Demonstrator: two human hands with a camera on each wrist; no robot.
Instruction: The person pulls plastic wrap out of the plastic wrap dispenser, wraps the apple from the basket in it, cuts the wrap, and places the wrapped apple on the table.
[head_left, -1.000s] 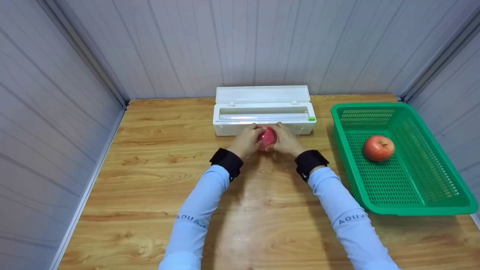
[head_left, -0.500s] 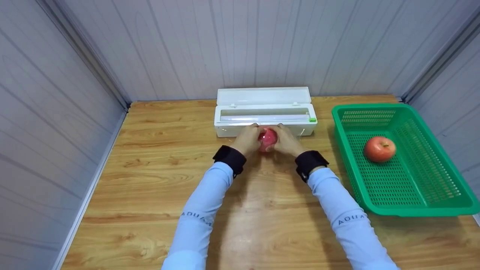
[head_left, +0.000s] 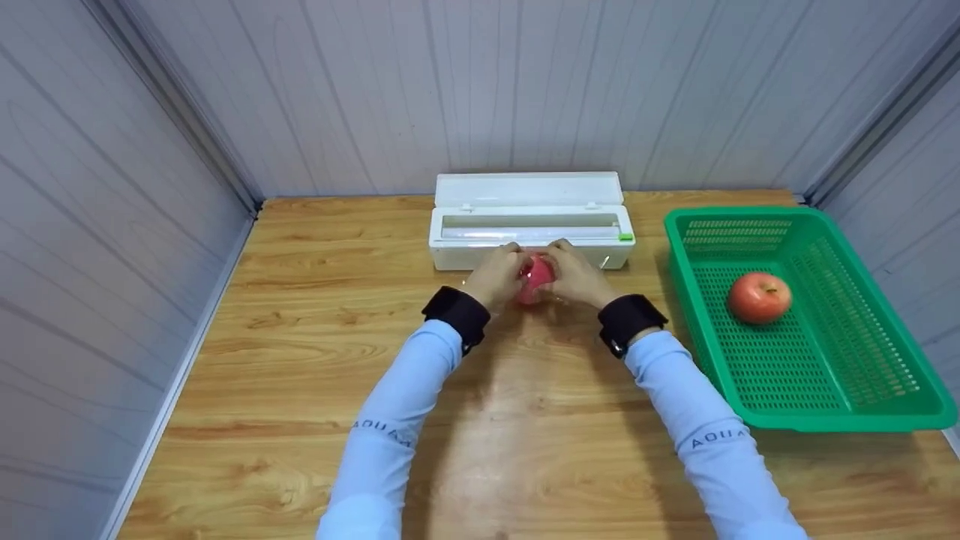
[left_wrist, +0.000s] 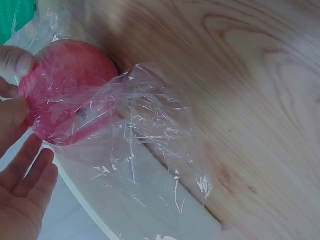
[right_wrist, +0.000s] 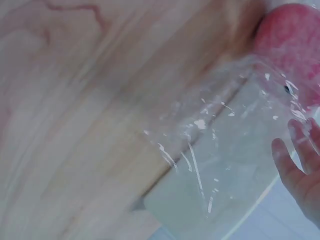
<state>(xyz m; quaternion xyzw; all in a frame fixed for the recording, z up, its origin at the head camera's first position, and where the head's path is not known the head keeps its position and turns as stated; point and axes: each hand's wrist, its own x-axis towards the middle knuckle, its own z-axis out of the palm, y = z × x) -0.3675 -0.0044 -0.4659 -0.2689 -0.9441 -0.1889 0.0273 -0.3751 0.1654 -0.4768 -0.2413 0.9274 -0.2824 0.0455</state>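
Observation:
A red apple (head_left: 535, 279) stands just in front of a white cling film box, between both hands. Clear cling film (left_wrist: 155, 115) covers part of the apple in the left wrist view, and a loose crinkled flap spreads from its side. My left hand (head_left: 495, 280) holds the apple from the left, fingers curved along it. From the other side my right hand (head_left: 577, 279) grips it. The film's other free edge (right_wrist: 195, 145) hangs over the front of the box in the right wrist view. Part of each hand's fingertips is hidden behind the apple in the head view.
The cling film box (head_left: 457, 259) has its lid raised, a roll inside and a green slider (head_left: 625, 237) at its right end. To the right, a green basket (head_left: 694, 330) holds another apple (head_left: 759, 298). Panelled walls (head_left: 360, 97) border the wooden table (head_left: 300, 360).
Both hands stay round the apple, with small shifts of the fingers. The right wrist has moved slightly to the right. The box and basket stay in place.

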